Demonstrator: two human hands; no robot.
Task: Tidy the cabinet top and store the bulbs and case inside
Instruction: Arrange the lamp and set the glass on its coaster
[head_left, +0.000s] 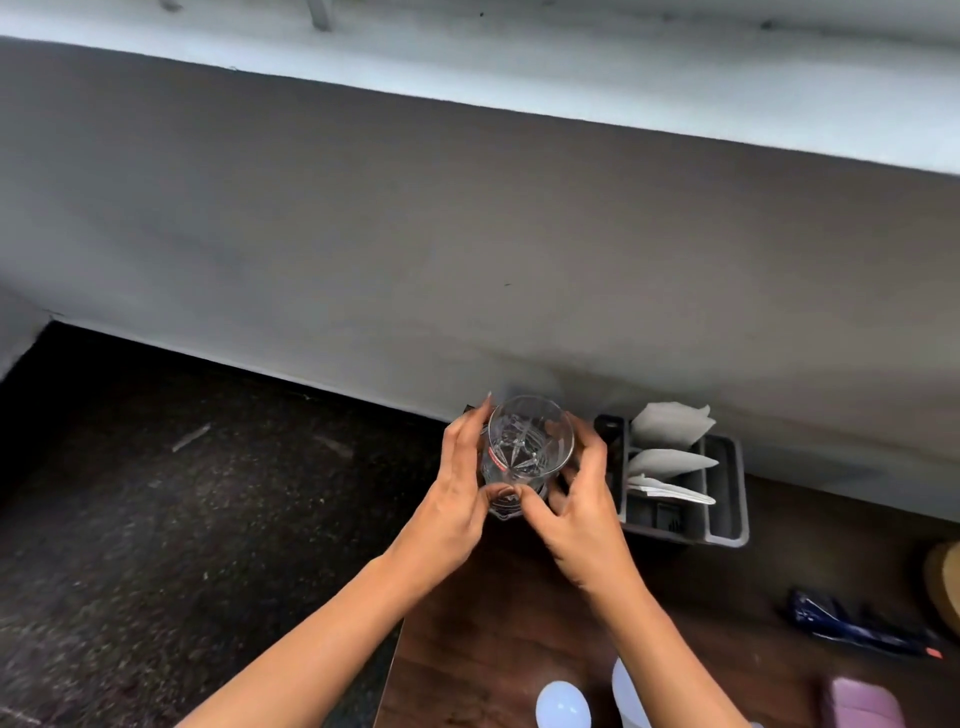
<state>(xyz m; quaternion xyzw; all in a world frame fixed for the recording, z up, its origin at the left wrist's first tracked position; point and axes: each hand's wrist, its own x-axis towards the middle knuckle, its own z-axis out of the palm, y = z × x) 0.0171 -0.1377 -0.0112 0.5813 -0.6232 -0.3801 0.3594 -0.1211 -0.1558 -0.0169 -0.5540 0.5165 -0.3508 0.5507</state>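
Observation:
A clear cut-glass tumbler (527, 447) is held near the back left corner of the brown wooden cabinet top (498, 634), close to the wall. My left hand (457, 499) wraps its left side and my right hand (582, 514) its right side, thumbs meeting at its base. Whether the glass touches the top is hidden by my hands. A white bulb (563, 706) lies at the bottom edge, and a second white bulb (628, 696) sits beside it, partly behind my right forearm. A pink case (865, 704) lies at the bottom right.
A dark divided organiser (727, 499) holding white folded papers stands against the wall to the right of the glass. A blue packet (852, 623) lies at the right, with a tan round object (945, 582) at the edge. Dark speckled floor (182, 519) lies left of the cabinet.

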